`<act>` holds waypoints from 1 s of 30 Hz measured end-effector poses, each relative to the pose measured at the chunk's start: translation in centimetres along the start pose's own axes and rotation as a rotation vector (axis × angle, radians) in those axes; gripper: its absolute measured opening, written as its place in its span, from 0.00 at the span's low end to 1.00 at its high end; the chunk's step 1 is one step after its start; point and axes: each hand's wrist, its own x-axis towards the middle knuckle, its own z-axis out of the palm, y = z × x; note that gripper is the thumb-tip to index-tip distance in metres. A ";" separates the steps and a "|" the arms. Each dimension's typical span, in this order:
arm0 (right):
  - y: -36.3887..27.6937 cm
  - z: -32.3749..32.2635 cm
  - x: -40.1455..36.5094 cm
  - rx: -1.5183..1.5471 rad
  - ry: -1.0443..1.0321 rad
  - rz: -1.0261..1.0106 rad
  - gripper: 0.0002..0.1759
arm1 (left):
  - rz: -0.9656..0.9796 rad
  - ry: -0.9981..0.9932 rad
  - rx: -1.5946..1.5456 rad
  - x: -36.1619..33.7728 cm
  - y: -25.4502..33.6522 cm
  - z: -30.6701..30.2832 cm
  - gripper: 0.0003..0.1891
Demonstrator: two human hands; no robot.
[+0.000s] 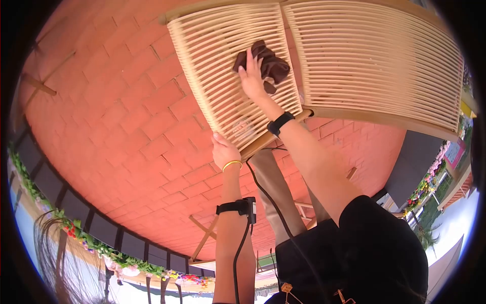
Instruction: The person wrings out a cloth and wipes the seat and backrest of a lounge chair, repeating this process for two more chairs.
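Note:
A chair-like piece of furniture has pale cords strung across a wooden frame (258, 143), in two panels. My right hand (253, 81), with a black band at the wrist, presses a bunched dark brown cloth (275, 67) against the smaller cord panel (212, 55). Its fingers lie over the cloth's left side. Lower down, my left hand (226, 152) is closed around the near left corner of that panel, partly hiding it. A yellow bracelet and a strapped device (243, 207) are on my left arm.
The larger cord panel (374, 61) extends to the right. Red brick paving (126, 106) lies below. A black cable (263, 195) runs down past my legs. Dark panels topped with flowers and greenery (111, 248) line the edge, and wooden legs (205, 235) stand nearby.

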 end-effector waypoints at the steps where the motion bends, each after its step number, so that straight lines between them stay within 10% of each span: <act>1: -3.8 1.6 -2.1 0.109 -0.045 -0.017 0.34 | -0.035 -0.041 0.038 -0.2 0.4 -0.4 0.30; 10: -8.6 -0.9 -1.6 -0.458 -0.557 -0.994 0.30 | -0.036 -0.079 0.099 0.0 -0.4 -0.1 0.30; 13: -3.7 -2.4 3.3 -0.600 -0.329 -0.578 0.31 | 0.020 0.001 -0.019 -0.2 -0.7 0.2 0.24; 17: 3.9 -6.6 7.8 -0.024 0.205 0.261 0.38 | -0.005 -0.041 -0.015 0.1 -0.6 0.1 0.26; 20: 0.1 -5.0 7.4 0.008 0.212 0.321 0.37 | -0.036 -0.081 0.046 -0.7 0.0 -0.6 0.29; 30: -8.7 -0.9 2.9 -0.346 -0.385 -0.782 0.22 | 0.027 0.005 -0.008 -0.5 0.0 -0.1 0.25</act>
